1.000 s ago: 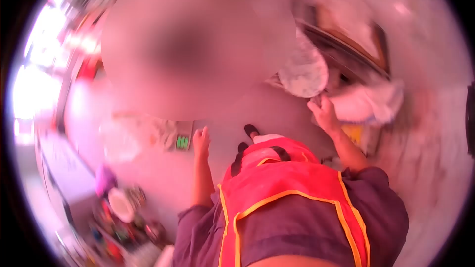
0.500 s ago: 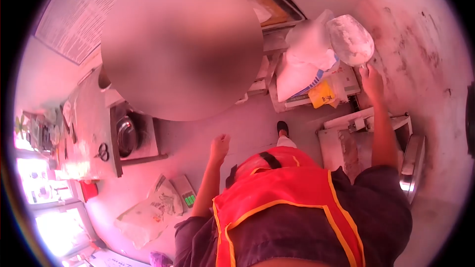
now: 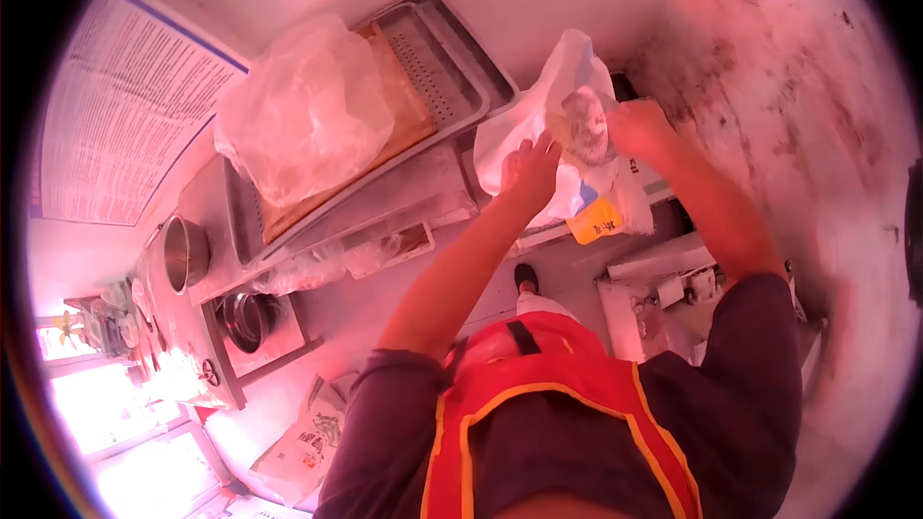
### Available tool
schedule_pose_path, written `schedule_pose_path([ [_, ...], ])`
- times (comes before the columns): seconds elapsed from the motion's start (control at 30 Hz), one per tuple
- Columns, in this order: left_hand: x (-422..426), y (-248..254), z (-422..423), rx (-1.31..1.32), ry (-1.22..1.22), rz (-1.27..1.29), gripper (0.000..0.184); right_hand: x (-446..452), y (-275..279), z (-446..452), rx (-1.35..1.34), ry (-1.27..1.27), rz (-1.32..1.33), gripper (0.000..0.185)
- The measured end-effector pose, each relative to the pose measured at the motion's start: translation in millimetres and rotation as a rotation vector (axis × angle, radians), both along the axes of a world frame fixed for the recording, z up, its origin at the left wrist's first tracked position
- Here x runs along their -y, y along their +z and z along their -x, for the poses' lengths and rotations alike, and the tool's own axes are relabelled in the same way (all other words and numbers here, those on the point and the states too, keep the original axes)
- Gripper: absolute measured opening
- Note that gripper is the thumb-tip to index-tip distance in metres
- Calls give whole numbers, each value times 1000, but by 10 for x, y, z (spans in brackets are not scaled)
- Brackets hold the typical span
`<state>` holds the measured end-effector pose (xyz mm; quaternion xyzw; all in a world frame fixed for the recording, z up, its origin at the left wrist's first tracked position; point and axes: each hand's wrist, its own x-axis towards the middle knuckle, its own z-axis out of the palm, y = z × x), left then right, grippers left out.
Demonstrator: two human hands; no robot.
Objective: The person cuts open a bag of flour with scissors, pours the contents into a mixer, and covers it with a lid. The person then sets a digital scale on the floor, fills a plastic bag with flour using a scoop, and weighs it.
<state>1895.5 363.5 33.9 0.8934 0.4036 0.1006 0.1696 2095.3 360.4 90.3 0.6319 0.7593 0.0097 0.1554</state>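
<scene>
A white sack (image 3: 505, 139) with blue markings stands with its mouth gathered upward. My left hand (image 3: 532, 170) is closed on the near left part of its rim. Over the sack's mouth, my right hand (image 3: 642, 130) grips a scoop (image 3: 588, 125) whose bowl is coated with white powder. The scoop's handle is hidden in my fist, and its bowl lies within the sack's opening. Just below the sack hangs a yellow packet (image 3: 596, 221) with dark print.
Left of the sack, trays (image 3: 457, 48) hold a brown board (image 3: 394, 96) and a cloudy plastic bag (image 3: 312, 115). A metal pot (image 3: 186, 252) and scissors (image 3: 210, 372) lie on the left counter. A printed sack (image 3: 303, 447) sits on the floor; white equipment (image 3: 663, 279) stands lower right.
My right hand has brought the scoop left and down into the sack's mouth. My left hand has risen from beside my body to the sack's rim. The view has shifted.
</scene>
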Motion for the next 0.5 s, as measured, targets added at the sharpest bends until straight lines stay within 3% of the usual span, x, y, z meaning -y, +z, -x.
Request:
schedule_pose_path([
  [0.07,-216,-139,-296,-94,12,-140,28,69,-70,-164,-44,63,24,8],
  [0.13,-350,-487,-580,143,292,-252,27,170,-67,-232,-77,61,68,9],
  [0.2,-486,-716,-722,117,436,-372,25,303,37,-242,-93,-7,146,10],
  [0.3,-687,-898,-706,-185,413,-489,21,516,-53,-383,-185,-34,130,11],
  [0.4,-802,-761,-613,-279,241,-402,19,608,155,-340,-207,-114,301,13],
  [0.5,-598,-367,-519,-19,377,-43,19,655,119,-410,-212,-88,308,14],
])
